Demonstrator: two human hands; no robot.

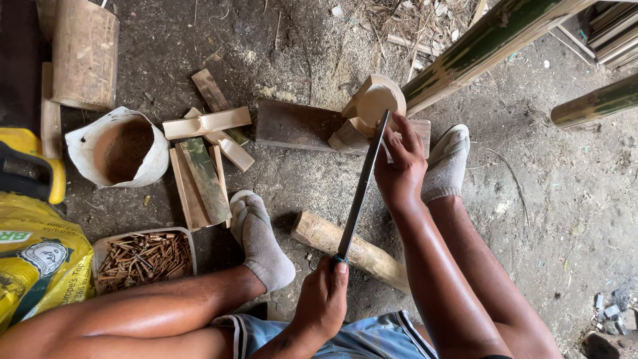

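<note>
My left hand [323, 299] clamps the blade [362, 186] handle, my right hand [399, 169] pinches its tip against the uncut bamboo section [369, 110]; split strips [203, 169] lie done.

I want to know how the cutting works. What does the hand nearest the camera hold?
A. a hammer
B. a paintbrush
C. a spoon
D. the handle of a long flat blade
D: the left hand grips the handle end of the long flat blade, whose far end rests on the bamboo piece steadied by the right hand.
</note>
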